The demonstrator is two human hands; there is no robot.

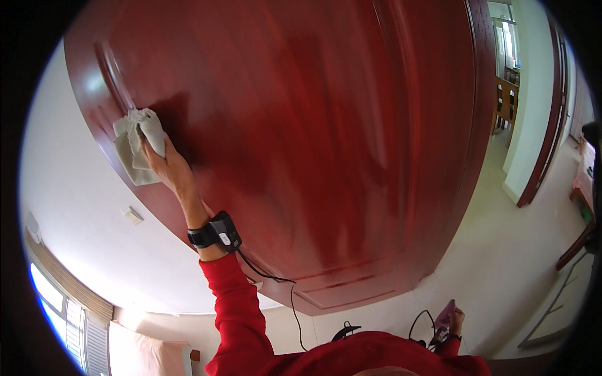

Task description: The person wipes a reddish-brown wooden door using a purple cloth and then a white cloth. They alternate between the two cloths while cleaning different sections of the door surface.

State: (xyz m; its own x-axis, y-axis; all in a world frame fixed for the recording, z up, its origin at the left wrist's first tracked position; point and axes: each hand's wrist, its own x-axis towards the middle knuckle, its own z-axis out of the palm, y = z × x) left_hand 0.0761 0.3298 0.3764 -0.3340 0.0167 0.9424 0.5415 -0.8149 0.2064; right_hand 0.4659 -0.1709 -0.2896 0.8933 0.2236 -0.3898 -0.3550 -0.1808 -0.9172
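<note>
My left hand [164, 164] is raised and closed around a pale grey-beige cleaning cloth [139, 147]. It presses the bunched cloth against a large reddish-brown wooden door [301, 150], at the raised moulding near the door's left edge. Part of the cloth hangs loose below the fingers. Low on the right, beside my body, my right hand [457, 320] grips a mauve cloth [444, 313], whose lower part is hard to make out. The door's glossy face fills most of the view.
A black wrist device [224, 232] with a cable [269, 274] is strapped to my left wrist. A white wall with a switch [133, 215] lies left of the door. At the right are a doorway frame [544, 138], a wooden chair [505, 103] and pale floor [501, 250].
</note>
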